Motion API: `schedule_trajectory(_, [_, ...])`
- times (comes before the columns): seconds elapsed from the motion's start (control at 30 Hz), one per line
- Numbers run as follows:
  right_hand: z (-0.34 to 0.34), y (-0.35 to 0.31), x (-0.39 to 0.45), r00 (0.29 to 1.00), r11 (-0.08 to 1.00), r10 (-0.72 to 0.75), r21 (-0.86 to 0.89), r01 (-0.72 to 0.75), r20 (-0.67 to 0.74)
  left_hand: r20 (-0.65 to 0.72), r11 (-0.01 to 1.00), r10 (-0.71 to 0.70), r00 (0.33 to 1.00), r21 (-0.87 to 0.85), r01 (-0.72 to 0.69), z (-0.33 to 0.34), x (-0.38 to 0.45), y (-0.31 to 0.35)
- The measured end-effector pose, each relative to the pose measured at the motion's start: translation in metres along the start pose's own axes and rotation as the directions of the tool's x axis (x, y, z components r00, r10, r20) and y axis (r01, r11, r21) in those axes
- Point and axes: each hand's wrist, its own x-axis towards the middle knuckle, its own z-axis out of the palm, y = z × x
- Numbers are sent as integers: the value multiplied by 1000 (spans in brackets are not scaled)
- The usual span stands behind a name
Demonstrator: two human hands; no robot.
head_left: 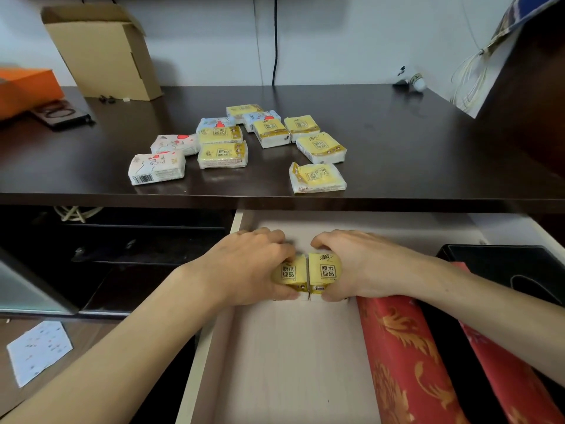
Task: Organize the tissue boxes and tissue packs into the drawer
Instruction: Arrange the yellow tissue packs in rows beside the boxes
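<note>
The person's left hand [244, 264] grips a yellow tissue pack [292, 275], fingers over its far edge and thumb under its near edge. The right hand [357, 264] holds a second yellow tissue pack [325, 272] the same way. The two packs stand side by side and touch along their inner edges, low in the open pale-wood drawer [290, 362], near its back left part.

At the drawer's 3 o'clock side lies a red tissue box with gold leaf pattern [397, 356], running front to back, with a second red box [504, 377] just beyond it. A black box [504, 264] sits at the drawer's 2 o'clock corner, partly under the right forearm.

Above the drawer, at 12 o'clock, the dark desktop [397, 142] carries a loose cluster of tissue packs: several yellow ones [222, 154], and white ones printed with red hearts [157, 168] on the 9 o'clock side of the cluster. One yellow pack [318, 178] lies apart near the desk's front edge.

At the desk's 10 o'clock corner stands an open cardboard box [104, 56], with an orange box [27, 90] at its 9 o'clock. A black cable [275, 41] hangs down the wall.
</note>
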Motion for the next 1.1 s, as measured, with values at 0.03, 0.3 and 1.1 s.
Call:
schedule_trajectory(0.03, [-1,0,-1,1000,1000,-3,17,4,-16,-9,1000,-5,1000,-9,5,-2,-1,0])
schedule_trajectory(0.3, [-23,9,-29,920,934,-11,326,149,-391,-195,997,-56,979,-60,45,-28,-12,-4])
schedule_trajectory(1.1, [-69,56,13,838,972,-231,-157,176,-495,-420,980,-201,885,-94,178,-50,30,-2])
